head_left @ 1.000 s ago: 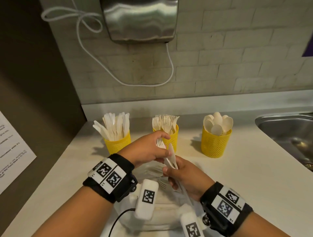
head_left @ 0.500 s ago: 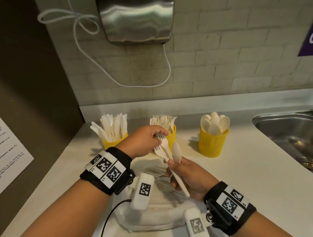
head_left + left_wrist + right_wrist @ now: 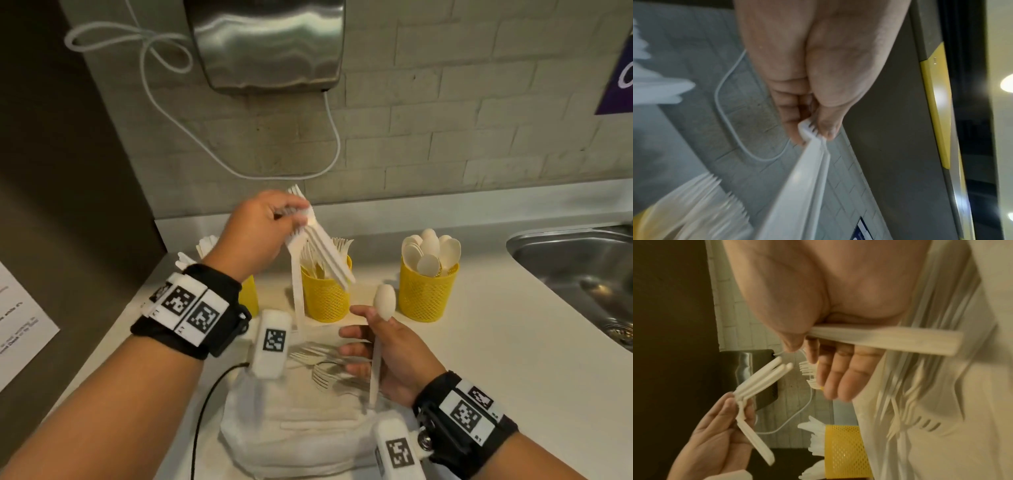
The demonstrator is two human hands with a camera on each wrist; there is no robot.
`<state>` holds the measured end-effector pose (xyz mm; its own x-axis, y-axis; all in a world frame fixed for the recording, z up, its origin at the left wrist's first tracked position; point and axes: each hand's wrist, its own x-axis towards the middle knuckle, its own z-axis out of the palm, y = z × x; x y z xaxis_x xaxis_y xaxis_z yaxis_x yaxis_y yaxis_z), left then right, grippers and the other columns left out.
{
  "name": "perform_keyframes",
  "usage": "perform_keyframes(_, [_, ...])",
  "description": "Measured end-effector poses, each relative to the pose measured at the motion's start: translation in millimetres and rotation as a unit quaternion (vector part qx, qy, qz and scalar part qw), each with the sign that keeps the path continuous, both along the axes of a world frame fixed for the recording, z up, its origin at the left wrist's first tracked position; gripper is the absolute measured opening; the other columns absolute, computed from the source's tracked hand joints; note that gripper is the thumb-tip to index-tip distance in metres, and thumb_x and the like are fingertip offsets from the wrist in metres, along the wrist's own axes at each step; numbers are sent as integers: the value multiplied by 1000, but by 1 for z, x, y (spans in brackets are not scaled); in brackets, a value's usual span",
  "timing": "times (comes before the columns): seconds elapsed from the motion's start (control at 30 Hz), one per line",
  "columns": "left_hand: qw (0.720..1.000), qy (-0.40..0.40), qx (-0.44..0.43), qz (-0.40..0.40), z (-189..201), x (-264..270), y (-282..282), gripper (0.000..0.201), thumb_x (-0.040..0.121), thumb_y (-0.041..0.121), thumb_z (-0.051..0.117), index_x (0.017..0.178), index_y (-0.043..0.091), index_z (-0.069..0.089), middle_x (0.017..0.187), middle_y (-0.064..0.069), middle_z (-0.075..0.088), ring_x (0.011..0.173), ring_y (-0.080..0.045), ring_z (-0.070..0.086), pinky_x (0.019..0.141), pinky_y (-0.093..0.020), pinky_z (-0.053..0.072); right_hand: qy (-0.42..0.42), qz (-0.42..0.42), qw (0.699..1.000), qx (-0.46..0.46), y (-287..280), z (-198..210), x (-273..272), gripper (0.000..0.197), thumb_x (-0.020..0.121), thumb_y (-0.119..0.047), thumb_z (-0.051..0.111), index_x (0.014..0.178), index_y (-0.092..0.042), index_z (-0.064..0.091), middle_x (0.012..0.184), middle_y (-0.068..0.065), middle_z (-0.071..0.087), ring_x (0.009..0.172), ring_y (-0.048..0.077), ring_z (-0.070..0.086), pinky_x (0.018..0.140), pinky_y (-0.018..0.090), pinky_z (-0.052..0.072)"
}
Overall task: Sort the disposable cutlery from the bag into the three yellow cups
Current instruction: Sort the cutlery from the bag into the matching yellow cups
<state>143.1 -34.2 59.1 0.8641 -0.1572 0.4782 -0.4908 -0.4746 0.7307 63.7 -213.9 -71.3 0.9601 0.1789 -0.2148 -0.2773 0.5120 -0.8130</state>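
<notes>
Several forks [image 3: 322,253] are being pinched in the left hand [image 3: 255,236] above the middle cup [image 3: 325,294], handles angling down. The right hand [image 3: 394,359] is gripping one spoon [image 3: 384,303] over the bag [image 3: 308,428] at the counter's [image 3: 513,359] near edge. Advice: drop handles first, separating out the straggler hanging lower. No brand is showing; the left-hand notice [image 3: 20,329] is reading too blurred.

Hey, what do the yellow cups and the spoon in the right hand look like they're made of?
Yellow cups: perforated mesh walls in a matte yellow, probably plastic or coated metal; the pictures leave that open. Spoon held by the right hand: smooth, off-white and matte, thin and flat-handled, likely disposable plastic or a plant-based plastic.
</notes>
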Motion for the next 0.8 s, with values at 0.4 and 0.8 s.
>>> perform_keyframes(0.4, [978,-70,197,-4,-10,51,-24,19,89,8,57,104,7,68,105,-2,57,92,-13,54,83,-20,37,-8,-47,999,-8,-16,0,0,26,97,-31,42,110,-11,54,69,9,63,53,19,61,46,29,52])
perform_keyframes(0.8, [960,42,276,-1,-36,53,-20,11,86,8,57,89,3,66,104,-9,60,100,-25,60,81,-22,36,-19,-55,998,-19,-19,1,-1,26,97,-32,43,109,-11,53,67,9,61,53,19,59,47,29,50])
